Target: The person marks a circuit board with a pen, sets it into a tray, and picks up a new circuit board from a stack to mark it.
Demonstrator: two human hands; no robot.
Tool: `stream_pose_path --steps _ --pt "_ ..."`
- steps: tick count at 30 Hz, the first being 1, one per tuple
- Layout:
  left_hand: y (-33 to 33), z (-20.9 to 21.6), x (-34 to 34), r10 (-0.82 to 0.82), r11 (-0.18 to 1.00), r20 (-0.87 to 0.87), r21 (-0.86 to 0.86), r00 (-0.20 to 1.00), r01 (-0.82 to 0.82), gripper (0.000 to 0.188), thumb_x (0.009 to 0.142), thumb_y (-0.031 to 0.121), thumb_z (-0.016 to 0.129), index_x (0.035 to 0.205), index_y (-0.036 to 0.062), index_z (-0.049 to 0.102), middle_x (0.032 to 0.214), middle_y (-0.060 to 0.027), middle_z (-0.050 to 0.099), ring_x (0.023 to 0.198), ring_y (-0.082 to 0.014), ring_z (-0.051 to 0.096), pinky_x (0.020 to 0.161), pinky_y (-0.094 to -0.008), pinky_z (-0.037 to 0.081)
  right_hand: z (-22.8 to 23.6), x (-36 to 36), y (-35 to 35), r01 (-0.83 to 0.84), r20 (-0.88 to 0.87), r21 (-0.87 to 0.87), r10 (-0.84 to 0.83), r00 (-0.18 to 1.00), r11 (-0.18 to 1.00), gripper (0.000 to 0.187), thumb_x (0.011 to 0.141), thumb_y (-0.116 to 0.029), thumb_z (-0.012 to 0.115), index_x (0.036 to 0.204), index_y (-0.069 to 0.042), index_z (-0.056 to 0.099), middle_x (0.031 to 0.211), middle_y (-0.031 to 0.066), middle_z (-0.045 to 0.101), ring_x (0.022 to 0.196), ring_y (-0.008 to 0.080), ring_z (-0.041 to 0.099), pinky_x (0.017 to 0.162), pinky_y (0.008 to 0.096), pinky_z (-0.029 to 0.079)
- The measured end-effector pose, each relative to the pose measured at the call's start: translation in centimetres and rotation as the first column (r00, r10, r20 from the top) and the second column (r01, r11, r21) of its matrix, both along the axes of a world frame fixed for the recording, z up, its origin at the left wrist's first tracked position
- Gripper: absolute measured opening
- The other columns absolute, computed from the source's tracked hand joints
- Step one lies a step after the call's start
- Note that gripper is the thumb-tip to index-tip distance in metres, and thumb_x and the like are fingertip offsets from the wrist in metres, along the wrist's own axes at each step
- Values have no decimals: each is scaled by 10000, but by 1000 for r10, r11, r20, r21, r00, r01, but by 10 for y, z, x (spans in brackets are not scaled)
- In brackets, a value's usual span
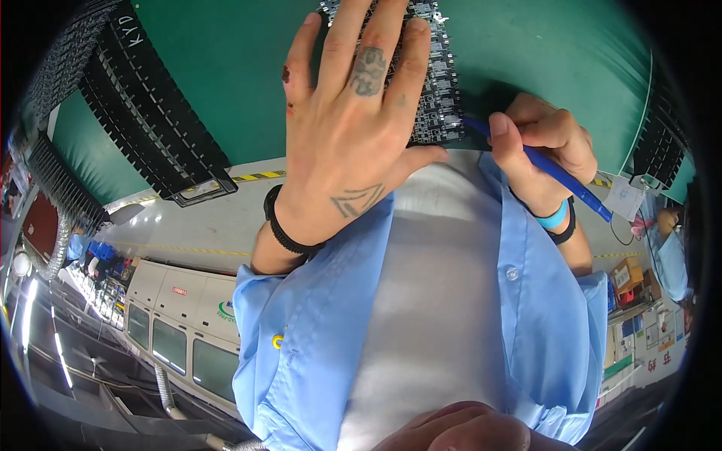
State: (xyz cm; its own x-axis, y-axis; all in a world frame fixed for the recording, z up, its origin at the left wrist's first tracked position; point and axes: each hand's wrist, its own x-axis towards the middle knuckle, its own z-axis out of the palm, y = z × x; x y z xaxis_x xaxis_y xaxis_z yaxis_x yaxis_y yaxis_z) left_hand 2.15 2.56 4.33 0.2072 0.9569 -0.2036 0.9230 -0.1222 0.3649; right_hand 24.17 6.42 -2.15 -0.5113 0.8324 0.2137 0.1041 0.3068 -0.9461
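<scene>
- Black-and-silver circuit panel [438,98] is laid on the green tabletop [519,45].
- Over the panel, the left hand [350,120] is spread nearly flat, fingers slightly parted; nothing is seen gripped.
- Beside the panel's right edge, the tip of a blue pen-like tool [565,179] is held, its shaft pinched in the curled right hand [553,143].
- Well left of the panel, a black slotted rack [147,109] is placed.

Two hands [350,120] — one pen-like tool [564,177].
One circuit-board panel [438,113], three wristbands [278,225] — two black, one turquoise; two hand tattoos [368,71]; three windows [169,346] on one machine [174,280].
</scene>
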Motion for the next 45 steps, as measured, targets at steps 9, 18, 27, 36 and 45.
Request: stream_pose_path --steps 9,18,27,36,45 --pt "-1 -3 -4 -7 1000 34 -4 999 7 878 710 485 851 1394 -10 608 1597 -217 479 1524 -394 381 1170 -559 339 -1 -3 1 -11 48 126 5 999 992 323 857 127 780 817 -38 505 693 114 654 551 183 598 501 305 461" --pt "2 -9 -2 -5 1000 52 -11 999 5 894 692 486 861 1395 -7 610 1600 -213 474 1527 -393 375 1173 -561 335 -1 -3 3 -34 32 123 30 999 992 330 845 128 788 804 -41 508 673 106 644 532 191 585 494 301 448" --pt "2 -10 -1 -6 1000 58 -19 998 7 910 674 486 870 1396 -3 611 1603 -209 470 1529 -391 369 1175 -564 332 -2 -5 6 -41 33 125 37 999 991 342 822 143 793 788 -40 506 663 112 639 523 198 579 492 299 446" --pt "2 -14 -1 -1 1000 75 -21 997 3 926 656 487 879 1398 0 612 1606 -205 465 1531 -390 363 1177 -567 329 -1 -8 4 -44 69 135 35 997 990 336 798 156 795 779 -36 520 660 110 635 523 201 582 492 298 445" --pt "2 -17 -2 3 1000 87 -16 996 -2 943 638 487 888 1399 3 613 1609 -201 461 1534 -388 357 1180 -570 326 3 0 3 -47 21 114 45 999 992 311 831 148 762 802 -36 512 645 104 623 511 204 576 479 307 436"
